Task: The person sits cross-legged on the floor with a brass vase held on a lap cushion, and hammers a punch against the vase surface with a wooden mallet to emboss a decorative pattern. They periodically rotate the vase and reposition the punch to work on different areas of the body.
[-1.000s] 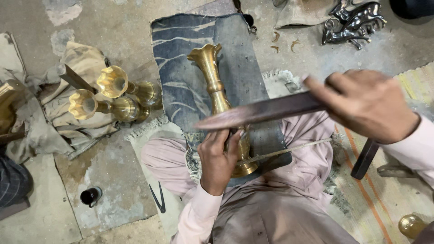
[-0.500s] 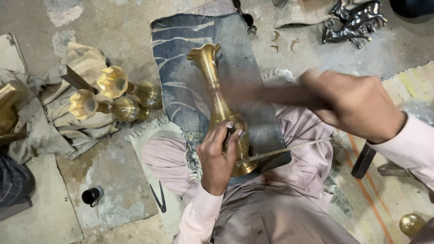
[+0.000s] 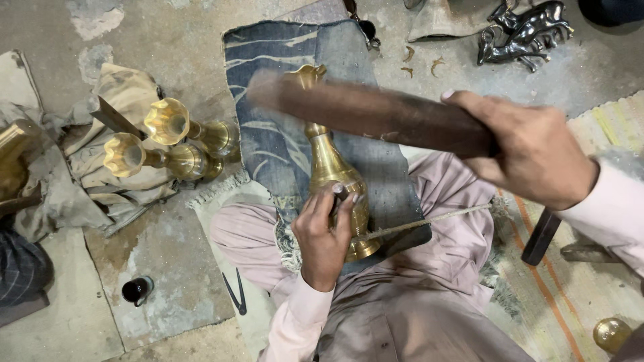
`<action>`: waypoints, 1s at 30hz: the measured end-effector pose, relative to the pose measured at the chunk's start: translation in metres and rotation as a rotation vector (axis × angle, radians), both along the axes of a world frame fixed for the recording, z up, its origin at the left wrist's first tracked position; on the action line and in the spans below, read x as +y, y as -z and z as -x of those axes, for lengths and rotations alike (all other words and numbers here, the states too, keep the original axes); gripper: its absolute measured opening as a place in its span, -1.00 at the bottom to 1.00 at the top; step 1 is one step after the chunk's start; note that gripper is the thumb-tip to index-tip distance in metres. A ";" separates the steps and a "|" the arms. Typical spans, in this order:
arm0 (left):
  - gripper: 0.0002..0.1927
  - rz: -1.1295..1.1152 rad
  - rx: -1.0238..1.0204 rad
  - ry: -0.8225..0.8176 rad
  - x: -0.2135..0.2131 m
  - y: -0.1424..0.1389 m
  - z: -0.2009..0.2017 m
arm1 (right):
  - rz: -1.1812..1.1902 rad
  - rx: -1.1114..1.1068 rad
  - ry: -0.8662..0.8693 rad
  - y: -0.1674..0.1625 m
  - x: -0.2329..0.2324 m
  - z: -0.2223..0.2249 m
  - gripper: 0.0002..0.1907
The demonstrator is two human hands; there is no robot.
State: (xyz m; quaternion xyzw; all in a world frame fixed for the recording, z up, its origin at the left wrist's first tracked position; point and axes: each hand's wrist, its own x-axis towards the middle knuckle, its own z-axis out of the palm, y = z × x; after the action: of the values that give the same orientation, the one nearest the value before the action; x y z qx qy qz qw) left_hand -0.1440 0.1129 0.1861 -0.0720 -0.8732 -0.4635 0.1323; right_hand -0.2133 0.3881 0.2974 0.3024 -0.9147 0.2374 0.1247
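With our left hand (image 3: 323, 236) fingers pinching a small punch against the brass vase (image 3: 333, 175) lying on the denim cloth (image 3: 268, 127), our right hand (image 3: 530, 151), wrapped around the wooden bar (image 3: 376, 114), should strike squarely.

The light is soft and even, medium bright, with only weak shadows on the floor. The wooden bar (image 3: 376, 117) in the centre is smeared by motion blur, most at its left end. Small glare shows on the brass vase (image 3: 332, 167) and on the two brass cups (image 3: 168, 137) at left. The metal figures (image 3: 526, 33) at upper right shine a little. The rest is sharp.
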 end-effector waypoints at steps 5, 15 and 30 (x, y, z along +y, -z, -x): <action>-0.87 0.043 -0.037 -0.023 0.003 0.003 -0.003 | -0.619 0.188 0.025 0.010 0.014 -0.004 -0.37; -0.85 0.004 0.016 -0.072 0.005 0.009 -0.010 | -0.382 0.166 0.019 0.032 0.021 -0.005 -0.46; -0.81 0.020 0.095 -0.034 0.010 0.010 -0.016 | -0.412 0.198 0.042 0.017 0.019 -0.017 -0.41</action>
State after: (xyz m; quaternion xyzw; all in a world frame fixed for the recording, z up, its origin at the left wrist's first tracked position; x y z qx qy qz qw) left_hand -0.1281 0.1231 0.1760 -0.0802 -0.8716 -0.4485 0.1808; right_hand -0.1963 0.4073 0.2801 0.3241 -0.9332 0.0123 0.1545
